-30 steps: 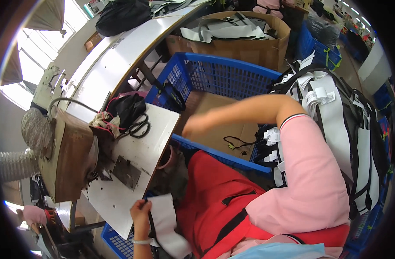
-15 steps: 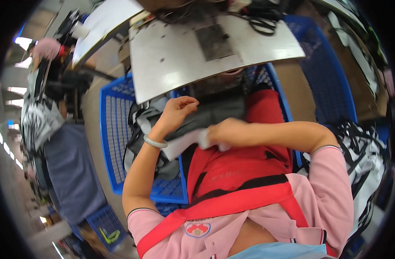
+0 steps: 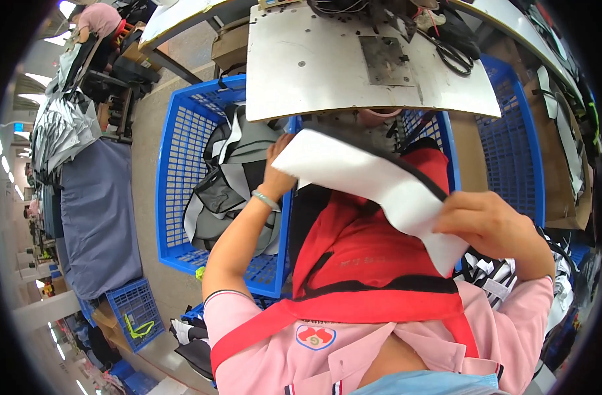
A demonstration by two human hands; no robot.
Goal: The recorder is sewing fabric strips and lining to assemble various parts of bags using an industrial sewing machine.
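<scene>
A white fabric piece with a black edge (image 3: 363,174) stretches across my lap, over the red apron (image 3: 344,247). My right hand (image 3: 482,220) pinches its right end, and a white corner hangs below the fingers. At its left end my left hand (image 3: 278,172) grips it from behind, with the fingers partly hidden by the piece. A pale bangle (image 3: 266,199) circles my left wrist. Just left of that hand, a blue basket (image 3: 171,191) holds grey, black and white sewn pieces (image 3: 232,187).
A white worktable (image 3: 314,72) stands ahead, with black scissors (image 3: 453,58) on its right side. Another blue basket (image 3: 511,138) stands at the right. White and black pieces (image 3: 495,280) lie by my right elbow. Grey-blue cloth (image 3: 97,217) hangs at the left, and a person (image 3: 100,23) works at far left.
My right hand has moved right, and the white fabric piece is now spread out between both hands. My left hand has come to its left end. The view has shifted slightly.
</scene>
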